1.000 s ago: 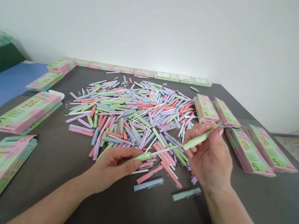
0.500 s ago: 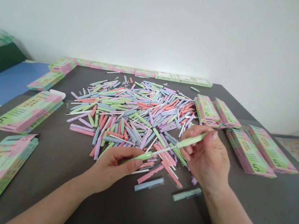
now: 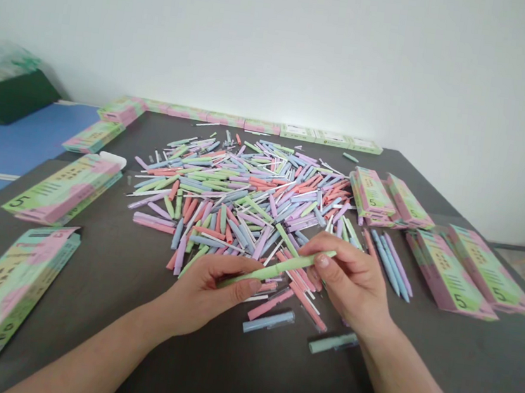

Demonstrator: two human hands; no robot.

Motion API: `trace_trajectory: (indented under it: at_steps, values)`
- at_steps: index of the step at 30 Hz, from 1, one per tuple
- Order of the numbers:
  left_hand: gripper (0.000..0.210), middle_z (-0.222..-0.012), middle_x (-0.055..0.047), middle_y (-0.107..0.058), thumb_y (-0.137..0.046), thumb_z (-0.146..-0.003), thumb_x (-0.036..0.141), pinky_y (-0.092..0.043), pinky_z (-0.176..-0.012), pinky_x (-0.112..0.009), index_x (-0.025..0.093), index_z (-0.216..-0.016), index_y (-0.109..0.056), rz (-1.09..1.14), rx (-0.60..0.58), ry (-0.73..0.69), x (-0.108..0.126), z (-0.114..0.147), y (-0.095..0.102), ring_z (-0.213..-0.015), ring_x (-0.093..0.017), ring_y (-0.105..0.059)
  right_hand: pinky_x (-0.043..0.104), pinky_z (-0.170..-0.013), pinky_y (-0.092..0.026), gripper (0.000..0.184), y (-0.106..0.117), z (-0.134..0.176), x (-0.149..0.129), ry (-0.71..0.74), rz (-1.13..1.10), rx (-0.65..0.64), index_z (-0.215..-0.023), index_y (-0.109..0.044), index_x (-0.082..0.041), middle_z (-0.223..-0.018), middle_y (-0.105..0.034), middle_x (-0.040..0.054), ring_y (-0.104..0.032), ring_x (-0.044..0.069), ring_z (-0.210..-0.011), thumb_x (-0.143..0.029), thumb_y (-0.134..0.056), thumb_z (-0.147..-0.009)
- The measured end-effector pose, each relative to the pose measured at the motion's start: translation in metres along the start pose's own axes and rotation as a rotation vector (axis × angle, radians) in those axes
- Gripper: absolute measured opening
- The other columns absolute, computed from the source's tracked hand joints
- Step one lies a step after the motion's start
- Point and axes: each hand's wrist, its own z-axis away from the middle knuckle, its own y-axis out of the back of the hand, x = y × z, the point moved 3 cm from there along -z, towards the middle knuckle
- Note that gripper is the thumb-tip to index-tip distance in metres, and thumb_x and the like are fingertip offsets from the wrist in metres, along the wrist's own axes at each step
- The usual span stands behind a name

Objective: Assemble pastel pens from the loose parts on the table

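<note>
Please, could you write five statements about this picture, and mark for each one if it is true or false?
1. The left hand and the right hand hold one green pen. True.
2. The blue pen part with a clear clip lies to the right of the pale green pen part. False: it lies to its left.
3. A purple pen lies beside two blue pens. True.
4. The dark green box stands on the black table. False: it stands on the blue surface.
5. The pen boxes along the wall stand upright on end. False: they lie flat.
</note>
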Motion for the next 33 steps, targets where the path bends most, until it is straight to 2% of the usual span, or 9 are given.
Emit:
trace_trajectory:
  at_steps: [10,18,28,33]
  values:
    - [0.034,-0.073,-0.003,-0.069,-0.060,-0.089,0.038,-0.045,-0.057,-0.021,0.012,-0.103,-0.076,-0.120,0.043,-0.094,0.0010,0.0007,0.0022,-0.065,-0.014,-0.058,0.023,-0.047,-0.042,0.004,0.0027,-0.0035,-0.0065,-0.016,0.091,0.018,-0.081,-0.073,-0.020,-0.070,-0.068,0.0022,-0.057,0.012,-0.057,-0.019,-0.074,-0.077]
    - [0.033,-0.069,-0.002,-0.067,-0.058,-0.090,0.037,-0.046,-0.057,-0.021,0.013,-0.104,-0.075,-0.192,0.031,-0.139,0.0066,0.0006,0.0015,-0.064,-0.014,-0.059,0.020,-0.047,-0.045,0.008,0.0019,-0.0027,-0.0087,-0.008,0.103,0.019,-0.081,-0.073,-0.021,-0.070,-0.070,0.0011,-0.059,0.011,-0.057,-0.015,-0.074,-0.076]
    - [0.028,-0.070,-0.002,-0.068,-0.058,-0.090,0.032,-0.046,-0.058,-0.021,0.013,-0.103,-0.075,-0.273,0.072,-0.201,0.0081,0.0001,0.0029,-0.063,-0.013,-0.059,0.018,-0.057,-0.052,0.015,0.0008,-0.0030,-0.0040,-0.024,0.085,-0.054,-0.087,-0.073,-0.022,-0.080,-0.072,0.0013,-0.064,0.012,-0.067,-0.011,-0.073,-0.077]
    - [0.024,-0.069,-0.001,-0.066,-0.057,-0.091,0.025,-0.041,-0.055,-0.021,0.012,-0.102,-0.074,-0.331,0.069,-0.267,0.0083,-0.0005,0.0035,-0.059,-0.011,-0.057,0.020,-0.055,-0.052,0.008,0.0027,-0.0034,-0.0013,-0.098,0.136,-0.091,-0.085,-0.073,-0.019,-0.076,-0.072,0.0034,-0.065,0.013,-0.064,-0.018,-0.074,-0.077]
